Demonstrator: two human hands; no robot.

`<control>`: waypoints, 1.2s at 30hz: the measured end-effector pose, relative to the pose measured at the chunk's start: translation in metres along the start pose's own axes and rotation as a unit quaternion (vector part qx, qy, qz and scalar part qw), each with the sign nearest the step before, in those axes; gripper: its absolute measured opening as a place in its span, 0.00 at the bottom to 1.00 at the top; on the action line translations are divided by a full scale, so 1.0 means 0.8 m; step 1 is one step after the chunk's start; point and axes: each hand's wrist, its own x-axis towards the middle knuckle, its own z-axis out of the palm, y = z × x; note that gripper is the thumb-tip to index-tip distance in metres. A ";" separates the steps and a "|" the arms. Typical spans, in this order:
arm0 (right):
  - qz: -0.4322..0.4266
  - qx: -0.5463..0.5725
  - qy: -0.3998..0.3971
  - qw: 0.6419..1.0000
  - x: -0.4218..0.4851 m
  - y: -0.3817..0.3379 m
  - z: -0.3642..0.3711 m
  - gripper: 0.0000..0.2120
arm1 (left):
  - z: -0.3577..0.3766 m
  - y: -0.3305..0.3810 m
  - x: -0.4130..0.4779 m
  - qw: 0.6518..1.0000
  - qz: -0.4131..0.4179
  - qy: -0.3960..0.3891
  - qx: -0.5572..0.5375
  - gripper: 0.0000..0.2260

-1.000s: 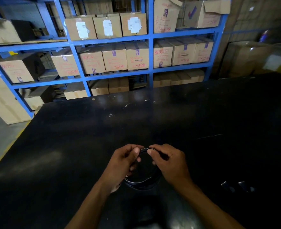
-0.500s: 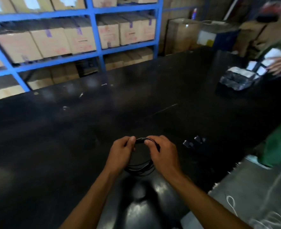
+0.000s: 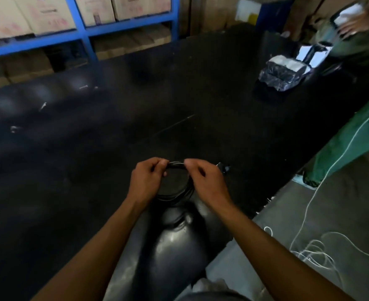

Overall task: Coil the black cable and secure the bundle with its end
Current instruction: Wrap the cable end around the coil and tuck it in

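A black table (image 3: 92,159) fills the frame's centre, with blue shelving (image 3: 86,31) holding cardboard boxes (image 3: 49,14) at upper left, a grey floor (image 3: 342,213) strewn with white cord (image 3: 313,250) at lower right, and green fabric (image 3: 348,140) at right.

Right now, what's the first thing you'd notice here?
First, the two hands, left and right, low in the middle, pinching the top of a coiled black cable above the dark table. Then the blue shelves of cardboard boxes at top left, and loose white cord on the floor at lower right.
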 end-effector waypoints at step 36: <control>-0.031 -0.022 -0.003 0.999 -0.021 -0.008 -0.062 0.11 | 0.051 0.002 0.027 0.994 -0.060 0.007 -0.091 0.10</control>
